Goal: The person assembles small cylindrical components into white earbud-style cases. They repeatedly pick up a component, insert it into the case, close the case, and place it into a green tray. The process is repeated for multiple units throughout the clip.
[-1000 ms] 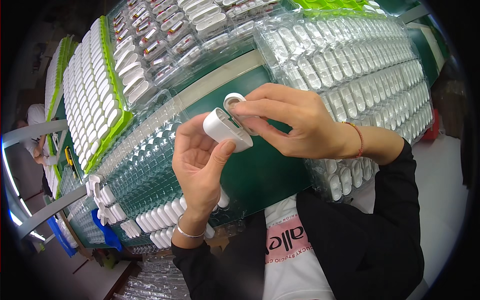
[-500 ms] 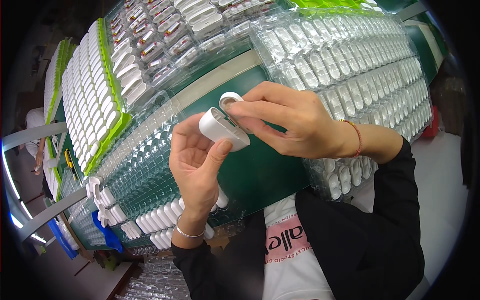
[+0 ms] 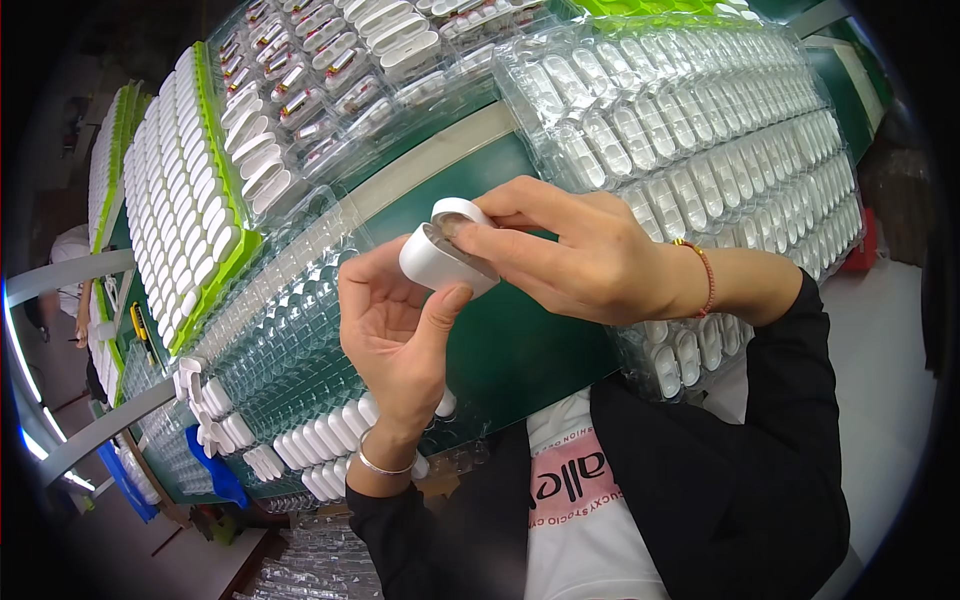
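White plastic is in both my hands: the case (image 3: pixel 428 265) rests in my left hand (image 3: pixel 393 345), thumb pressed on its lower side, fingers curled behind, with the green table (image 3: pixel 535 350) under the case. My right hand (image 3: pixel 575 250) seems to pinch the lid (image 3: pixel 459 206) at the case's upper right – the exact grip is hidden. Since half a second ago, a right fingertip has covered the dark gap at the case's mouth. I judge the parts closer – whether joined, I cannot tell.
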`<state>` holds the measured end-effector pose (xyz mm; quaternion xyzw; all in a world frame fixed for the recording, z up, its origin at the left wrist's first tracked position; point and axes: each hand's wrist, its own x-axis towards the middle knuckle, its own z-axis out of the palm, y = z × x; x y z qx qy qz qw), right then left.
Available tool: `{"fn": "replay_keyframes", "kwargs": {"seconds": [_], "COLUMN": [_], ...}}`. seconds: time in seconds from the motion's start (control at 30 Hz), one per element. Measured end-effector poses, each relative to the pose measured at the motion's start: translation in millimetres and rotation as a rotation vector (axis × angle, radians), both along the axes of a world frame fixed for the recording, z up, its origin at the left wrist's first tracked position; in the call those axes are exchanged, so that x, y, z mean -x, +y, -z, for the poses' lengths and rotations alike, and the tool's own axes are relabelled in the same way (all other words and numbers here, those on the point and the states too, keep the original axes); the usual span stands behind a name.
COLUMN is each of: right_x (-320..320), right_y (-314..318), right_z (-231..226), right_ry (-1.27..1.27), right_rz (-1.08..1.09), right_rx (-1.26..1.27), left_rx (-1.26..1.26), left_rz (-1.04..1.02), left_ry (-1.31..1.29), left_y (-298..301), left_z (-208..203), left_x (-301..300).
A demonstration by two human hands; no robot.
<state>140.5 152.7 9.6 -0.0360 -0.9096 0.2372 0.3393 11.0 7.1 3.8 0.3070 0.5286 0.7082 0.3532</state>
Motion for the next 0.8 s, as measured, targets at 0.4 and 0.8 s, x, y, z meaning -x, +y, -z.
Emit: {"fn": "replay_keyframes", "kwargs": {"seconds": [0.4,0.8], "right_x": [-4,29], "right_y": [4,3], "right_z": [-8,-22], "right_ry": [-0.019,-0.3], "right_rz": [-0.068,-0.141], "right_rx": [0.172,0.677], "left_rx": [-0.025,0.039], "left_rz": [0.208,0.024], "left_ry": [-0.345,-0.232], "left_y": [-2,-6], "left_z": [1,0], "left_x": [11,21]}}
